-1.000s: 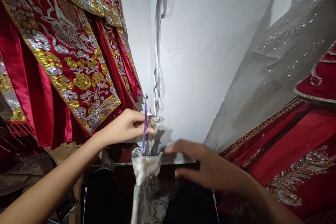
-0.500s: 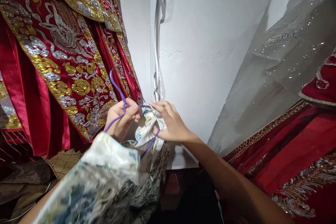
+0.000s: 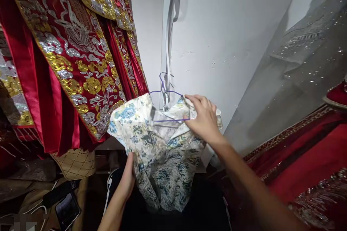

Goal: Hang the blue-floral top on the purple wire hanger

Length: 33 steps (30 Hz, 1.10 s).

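Observation:
A white blouse with blue and yellow flowers (image 3: 159,151) hangs on a purple wire hanger (image 3: 165,94) in front of the white wall. My right hand (image 3: 203,117) grips the blouse's collar at the hanger's right shoulder. My left hand (image 3: 127,178) reaches up from below and touches the blouse's left side near the hem; whether its fingers pinch the cloth is hidden.
Red garments with gold and silver embroidery (image 3: 73,57) hang close on the left. A grey sequinned dress (image 3: 303,65) and red embroidered cloth (image 3: 303,162) fill the right. White cables (image 3: 169,39) run down the wall corner. A phone (image 3: 66,209) lies at the lower left.
The blouse, bunched over my left forearm before, now hangs spread on the hanger. My left hand dropped from the hanger hook to the blouse's lower edge; my right hand moved right to the collar.

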Available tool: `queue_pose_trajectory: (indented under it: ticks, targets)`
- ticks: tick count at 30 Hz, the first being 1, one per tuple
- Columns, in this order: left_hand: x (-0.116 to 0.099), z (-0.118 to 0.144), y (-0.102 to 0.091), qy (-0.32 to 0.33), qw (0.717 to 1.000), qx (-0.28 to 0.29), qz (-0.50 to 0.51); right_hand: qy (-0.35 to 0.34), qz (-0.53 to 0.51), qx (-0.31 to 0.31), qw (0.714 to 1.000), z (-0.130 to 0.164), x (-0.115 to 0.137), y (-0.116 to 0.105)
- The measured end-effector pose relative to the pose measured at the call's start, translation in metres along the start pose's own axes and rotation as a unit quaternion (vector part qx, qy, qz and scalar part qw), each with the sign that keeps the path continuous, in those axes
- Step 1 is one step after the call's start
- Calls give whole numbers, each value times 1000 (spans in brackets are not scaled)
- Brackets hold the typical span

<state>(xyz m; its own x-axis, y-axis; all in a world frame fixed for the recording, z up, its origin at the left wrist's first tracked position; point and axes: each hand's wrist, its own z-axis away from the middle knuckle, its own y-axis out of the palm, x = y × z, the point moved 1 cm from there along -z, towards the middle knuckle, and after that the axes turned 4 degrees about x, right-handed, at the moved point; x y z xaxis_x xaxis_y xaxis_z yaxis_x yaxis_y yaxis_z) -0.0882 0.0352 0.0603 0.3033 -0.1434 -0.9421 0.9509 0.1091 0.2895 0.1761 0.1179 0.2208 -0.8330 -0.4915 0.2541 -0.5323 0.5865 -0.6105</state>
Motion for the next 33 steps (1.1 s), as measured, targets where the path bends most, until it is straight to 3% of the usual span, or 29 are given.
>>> queue_pose_trajectory:
  ticks: [3, 6, 8, 10, 13, 15, 17, 19, 23, 26, 29, 33]
  targets:
    - [28, 17, 16, -1, 1000, -17, 24, -30, -164, 26, 986, 31, 11, 27]
    - [42, 22, 32, -17, 997, -40, 57, -11, -334, 39, 942, 42, 26, 51]
    - [47, 21, 35, -14, 996, -67, 50, 42, -414, -4, 909, 45, 36, 58]
    - [49, 21, 34, -8, 998, -50, 22, 118, -462, -77, 876, 57, 42, 59]
    - [45, 28, 31, 5, 1000, -14, -18, 261, -458, -136, 839, 106, 43, 67]
    - [39, 35, 32, 16, 999, -10, -31, 337, -449, -85, 823, 150, 39, 79]
    - [35, 41, 36, 19, 999, -4, -28, 395, -490, 35, 776, 189, 36, 93]
    - [32, 44, 42, 12, 1000, 7, -9, 413, -516, 82, 746, 209, 34, 99]
    - [33, 48, 54, -12, 999, 17, 42, 327, -522, 91, 782, 193, 35, 87]
    - [35, 52, 56, -33, 996, 14, 81, 300, -507, 76, 805, 176, 37, 76]
    - [35, 56, 52, -41, 992, 17, 117, 307, -495, 69, 810, 178, 38, 73]
    - [34, 60, 53, -49, 991, 16, 125, 289, -490, 112, 815, 185, 40, 72]
